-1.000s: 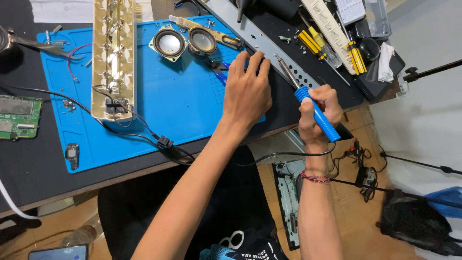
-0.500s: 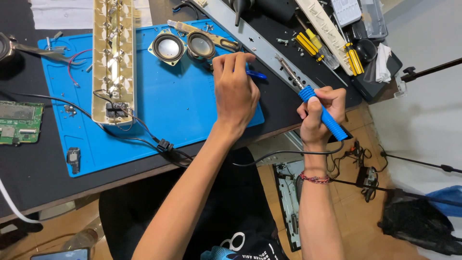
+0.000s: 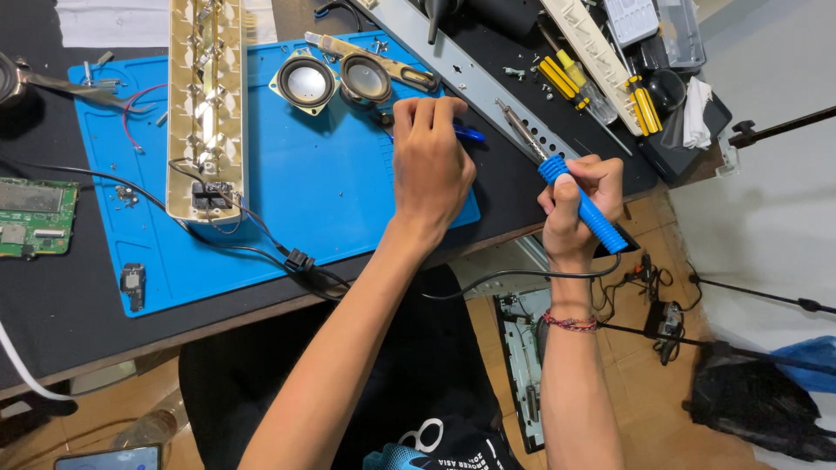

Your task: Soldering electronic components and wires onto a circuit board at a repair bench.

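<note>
Soldering iron [image 3: 575, 196] sits clenched in right hand [image 3: 575, 209], tip raised off mat [image 3: 287, 200], while left hand [image 3: 428, 165] pinches a blue tool [image 3: 468, 134].

The left hand [image 3: 428, 165] has moved up and left across the mat [image 3: 287, 200] since a second ago: it then lay near the mat's right edge with fingers spread, and its curled fingertips now rest just below the speakers [image 3: 335, 80], partly covering a small blue tool [image 3: 468, 133]. The right hand [image 3: 576, 207] has shifted slightly toward the desk with the soldering iron [image 3: 570, 185]. The iron's tip now points up and left over the metal strip [image 3: 475, 74].
</note>
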